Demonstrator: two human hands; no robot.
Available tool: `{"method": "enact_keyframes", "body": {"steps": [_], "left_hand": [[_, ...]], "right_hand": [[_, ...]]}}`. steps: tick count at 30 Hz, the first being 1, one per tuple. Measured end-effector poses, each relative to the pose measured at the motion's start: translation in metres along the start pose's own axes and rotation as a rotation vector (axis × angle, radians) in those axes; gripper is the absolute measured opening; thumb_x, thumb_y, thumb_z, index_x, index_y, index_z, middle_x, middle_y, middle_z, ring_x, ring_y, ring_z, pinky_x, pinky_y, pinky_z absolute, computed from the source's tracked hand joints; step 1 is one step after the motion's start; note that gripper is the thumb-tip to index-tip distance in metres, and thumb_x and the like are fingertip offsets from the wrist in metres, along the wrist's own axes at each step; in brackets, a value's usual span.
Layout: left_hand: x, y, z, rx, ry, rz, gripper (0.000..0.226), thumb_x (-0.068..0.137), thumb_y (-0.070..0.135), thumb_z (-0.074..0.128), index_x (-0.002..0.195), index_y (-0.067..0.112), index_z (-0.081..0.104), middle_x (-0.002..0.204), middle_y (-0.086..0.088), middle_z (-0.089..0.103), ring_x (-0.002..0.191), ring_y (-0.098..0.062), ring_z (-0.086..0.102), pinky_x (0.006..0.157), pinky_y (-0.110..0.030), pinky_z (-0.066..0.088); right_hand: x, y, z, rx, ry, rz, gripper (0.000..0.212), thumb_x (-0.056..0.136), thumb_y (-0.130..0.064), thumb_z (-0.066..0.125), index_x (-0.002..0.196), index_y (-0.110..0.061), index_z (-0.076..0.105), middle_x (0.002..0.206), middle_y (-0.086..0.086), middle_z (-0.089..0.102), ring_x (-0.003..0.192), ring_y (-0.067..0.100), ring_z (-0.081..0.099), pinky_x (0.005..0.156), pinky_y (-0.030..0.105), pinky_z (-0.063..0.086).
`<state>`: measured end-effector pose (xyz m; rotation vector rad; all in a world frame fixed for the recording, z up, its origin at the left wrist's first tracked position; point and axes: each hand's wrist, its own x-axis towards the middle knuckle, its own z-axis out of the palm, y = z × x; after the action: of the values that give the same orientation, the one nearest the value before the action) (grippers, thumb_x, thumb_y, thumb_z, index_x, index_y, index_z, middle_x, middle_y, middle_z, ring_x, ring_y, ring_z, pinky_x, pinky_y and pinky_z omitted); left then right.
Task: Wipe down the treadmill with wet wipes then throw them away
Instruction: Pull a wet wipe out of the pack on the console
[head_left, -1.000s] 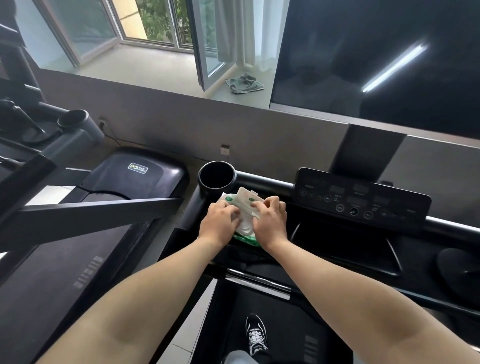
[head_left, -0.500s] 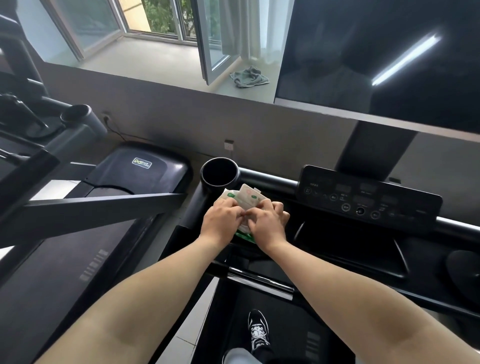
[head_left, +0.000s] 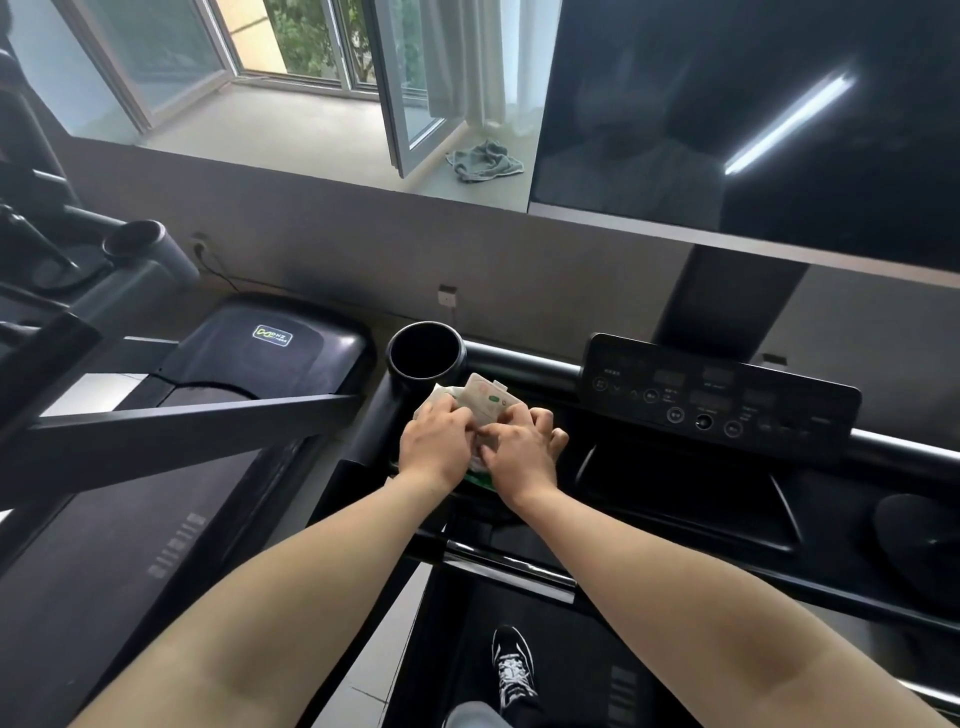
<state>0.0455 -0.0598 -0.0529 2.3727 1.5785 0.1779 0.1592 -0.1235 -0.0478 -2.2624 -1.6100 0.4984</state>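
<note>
One pack (head_left: 485, 401) of wet wipes and two hands are at the middle of the view. The pack lies on the ledge of the treadmill (head_left: 649, 483), just on the near side of its one round cup holder (head_left: 425, 353) and to the left of the button panel (head_left: 722, 400). Most of the pack is hidden under the hands. What shows is a pale top with green marks beyond the knuckles and a green edge below the wrists, so its long axis appears to run away from the person, toward the cup holder. A pale flap stands up at the far end, tilted up and away toward the wall. The left hand (head_left: 436, 447) is curled over the pack's left side and grips it. The right hand (head_left: 522, 452) is curled over the right side, with its fingertips meeting the left hand's at the middle of the pack. It holds the pack too, but whether a wipe is pinched between the fingers cannot be told. Both forearms are bare. One shoe (head_left: 513, 670), dark with white laces, stands on the belt below. A second treadmill (head_left: 270, 343) stands just to the left with its own cup holder (head_left: 137, 239) further back. One large dark screen (head_left: 753, 114) rises behind the panel and reflects a strip light. On the sill (head_left: 291, 130) under the open window lies one crumpled grey cloth (head_left: 483, 161).
</note>
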Motion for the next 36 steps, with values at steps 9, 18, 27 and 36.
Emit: {"method": "enact_keyframes", "body": {"steps": [9,18,27,36], "left_hand": [[-0.003,-0.001,-0.001,-0.443,0.014,-0.139,0.011,0.094,0.023,0.062,0.089,0.032,0.066,0.116,0.004,0.058,0.114,-0.024,0.054,0.103,-0.042,0.043],[-0.008,-0.008,-0.016,-0.898,0.177,-0.247,0.01,0.102,0.022,0.057,0.094,0.026,0.062,0.088,0.005,0.069,0.082,-0.01,0.062,0.075,-0.022,0.047],[-0.01,-0.013,-0.027,-1.005,0.34,-0.235,0.022,0.103,0.013,0.053,0.088,0.029,0.057,0.074,0.005,0.062,0.063,-0.008,0.057,0.071,-0.028,0.05],[-0.005,-0.003,-0.048,-1.005,0.393,-0.226,0.008,0.101,0.017,0.056,0.098,0.022,0.061,0.082,0.006,0.061,0.072,-0.008,0.055,0.072,-0.019,0.046]], "right_hand": [[-0.001,-0.002,0.002,0.016,-0.005,0.014,0.021,0.095,-0.039,0.06,0.109,-0.035,0.074,0.125,-0.01,0.046,0.121,0.023,0.027,0.098,0.04,0.021],[-0.002,-0.003,-0.001,0.026,-0.024,0.021,0.025,0.094,-0.042,0.063,0.117,-0.037,0.072,0.128,-0.01,0.044,0.125,0.022,0.026,0.102,0.042,0.019],[-0.002,-0.005,-0.006,0.025,-0.048,0.033,0.02,0.097,-0.041,0.058,0.109,-0.037,0.073,0.126,-0.009,0.043,0.123,0.024,0.026,0.104,0.044,0.02],[0.001,-0.012,-0.008,-0.043,-0.108,0.047,0.023,0.097,-0.04,0.057,0.115,-0.039,0.07,0.131,-0.004,0.041,0.125,0.027,0.025,0.102,0.047,0.023]]}}
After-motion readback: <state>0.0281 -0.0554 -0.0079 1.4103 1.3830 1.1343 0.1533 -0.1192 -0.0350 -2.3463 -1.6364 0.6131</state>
